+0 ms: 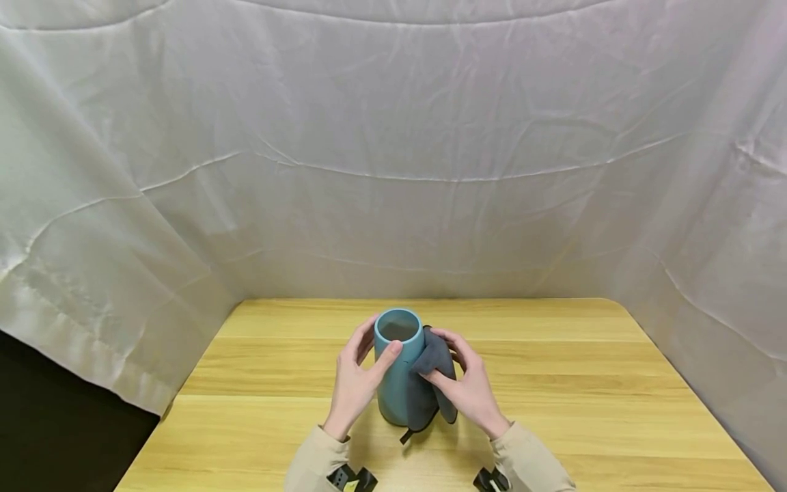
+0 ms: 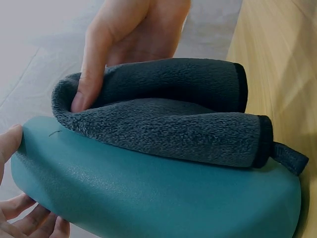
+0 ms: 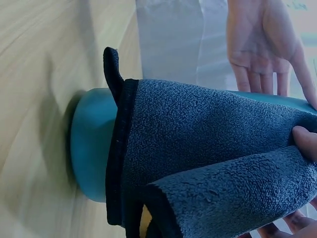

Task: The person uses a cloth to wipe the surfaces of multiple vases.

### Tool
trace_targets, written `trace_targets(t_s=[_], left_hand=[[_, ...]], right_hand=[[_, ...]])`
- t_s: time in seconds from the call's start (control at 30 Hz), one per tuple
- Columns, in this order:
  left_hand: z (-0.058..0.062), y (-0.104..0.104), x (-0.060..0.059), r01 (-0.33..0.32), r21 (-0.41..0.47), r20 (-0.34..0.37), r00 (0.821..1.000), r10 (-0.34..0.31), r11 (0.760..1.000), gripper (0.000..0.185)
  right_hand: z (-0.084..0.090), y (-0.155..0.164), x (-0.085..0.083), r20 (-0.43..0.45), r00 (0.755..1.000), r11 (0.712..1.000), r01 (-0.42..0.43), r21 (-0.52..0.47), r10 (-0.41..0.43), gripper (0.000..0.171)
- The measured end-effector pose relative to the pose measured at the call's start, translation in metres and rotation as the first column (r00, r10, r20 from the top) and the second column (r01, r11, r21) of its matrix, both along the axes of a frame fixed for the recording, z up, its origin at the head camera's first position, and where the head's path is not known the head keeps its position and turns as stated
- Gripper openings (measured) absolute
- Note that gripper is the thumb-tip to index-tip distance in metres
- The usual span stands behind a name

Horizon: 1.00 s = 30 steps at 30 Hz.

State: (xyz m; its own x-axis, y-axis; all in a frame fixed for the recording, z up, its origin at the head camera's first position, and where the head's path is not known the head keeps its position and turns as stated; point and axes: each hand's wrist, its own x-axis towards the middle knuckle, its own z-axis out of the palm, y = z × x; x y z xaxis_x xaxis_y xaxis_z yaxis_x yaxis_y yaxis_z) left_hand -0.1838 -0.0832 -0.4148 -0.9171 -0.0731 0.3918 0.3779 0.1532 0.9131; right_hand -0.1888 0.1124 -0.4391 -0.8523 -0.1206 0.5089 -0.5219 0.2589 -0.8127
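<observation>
My left hand (image 1: 355,383) grips the teal cup (image 1: 396,365), which stands upright on the wooden table (image 1: 584,383) in the lower centre of the head view, near the front edge. The thumb of that hand rests on the near rim of the cup, and the remaining fingers curl around its far left side. My right hand (image 1: 468,386) presses a folded dark grey cloth (image 1: 430,383) against the right wall of the cup; its fingers are curled over the cloth and pinch it against the cup. The cloth hangs from just below the rim down to the base of the cup, and a small black loop at its lower edge reaches the table surface. In the left wrist view, the cloth (image 2: 168,119) lies doubled over the cup (image 2: 148,198), with one right-hand finger (image 2: 91,64) tucked into the fold at the upper left of the frame. In the right wrist view, the cloth (image 3: 208,148) covers most of the cup (image 3: 91,144), its black-bound hem runs down the centre left, and my left hand (image 3: 262,44) shows at the upper right. A white fabric backdrop (image 1: 393,137) encloses the table on three sides.
</observation>
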Motion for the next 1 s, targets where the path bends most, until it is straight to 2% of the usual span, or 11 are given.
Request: trace_targets(t_s=[0.23, 0.6, 1.0], left_hand=[[0.001, 0.000, 0.000, -0.001, -0.002, 0.001, 1.000, 0.001, 1.000, 0.055], [0.001, 0.000, -0.001, 0.006, -0.002, -0.012, 1.000, -0.006, 1.000, 0.055], [0.000, 0.000, 0.000, 0.003, -0.003, -0.005, 1.000, -0.003, 1.000, 0.055]], right_hand=[[-0.002, 0.002, -0.002, -0.004, 1.000, 1.000, -0.002, 0.013, 0.002, 0.058], [-0.023, 0.005, -0.001, 0.072, 0.997, 0.999, 0.013, 0.039, -0.016, 0.057], [-0.018, 0.003, 0.001, 0.106, 0.994, 0.999, 0.021, 0.030, -0.024, 0.058]])
